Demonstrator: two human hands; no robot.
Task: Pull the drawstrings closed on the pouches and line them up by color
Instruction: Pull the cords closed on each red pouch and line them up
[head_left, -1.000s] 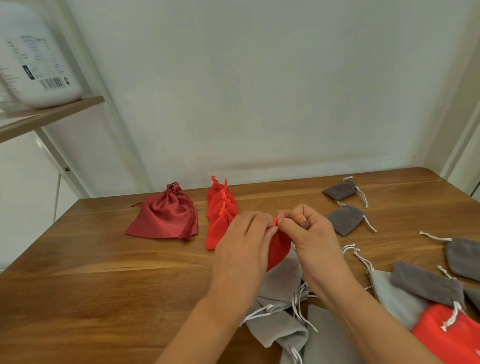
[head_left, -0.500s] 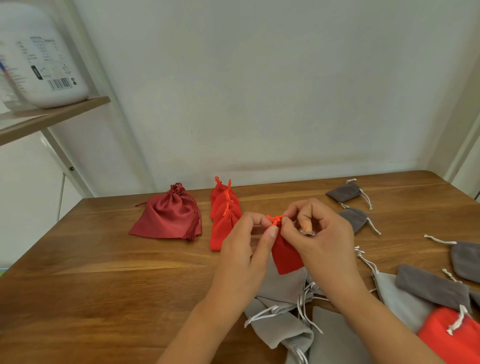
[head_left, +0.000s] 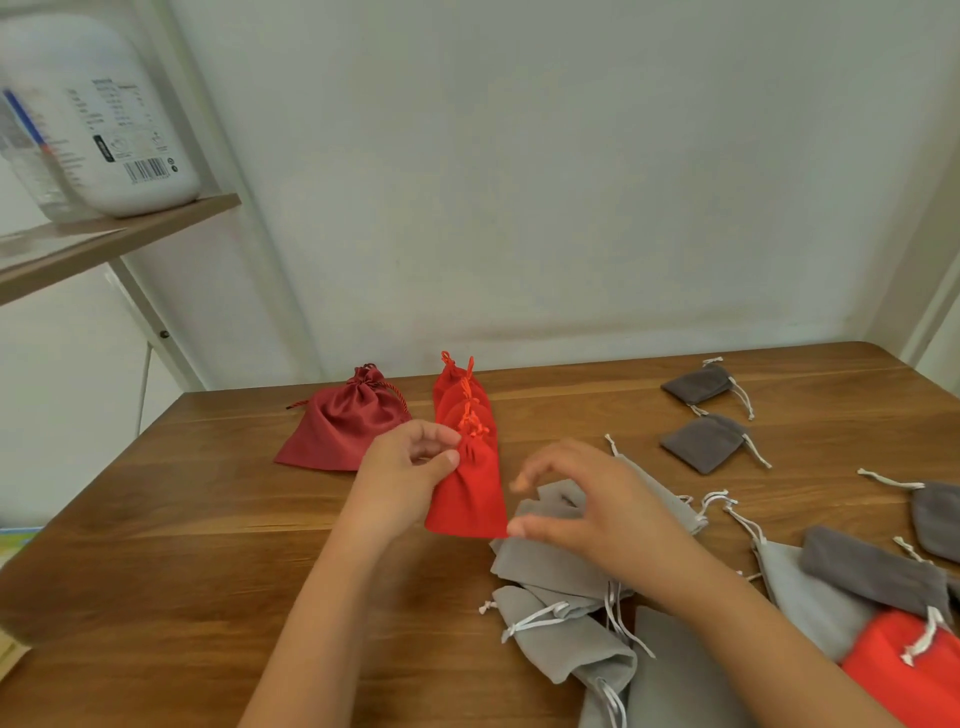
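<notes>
On my feed the left hand (head_left: 405, 467) pinches the gathered neck of a bright red fabric drawstring pouch (head_left: 467, 499) between thumb and forefinger. The pouch lies flat on the brown wooden table (head_left: 182, 519) with its neck drawn shut, at the near end of a row of matching red pouches (head_left: 462, 395) that overlap toward the wall. The right hand (head_left: 592, 514) hovers just beside it, fingers spread and loosely curved, holding nothing. I cannot tell whether its thumb tip touches the pouch's corner. Under that hand lies a heap of light grey fabric pouches (head_left: 561, 639). A dark red satin pouch (head_left: 343, 426) sits left of the row, and two dark grey pouches (head_left: 701, 441) lie far right.
</notes>
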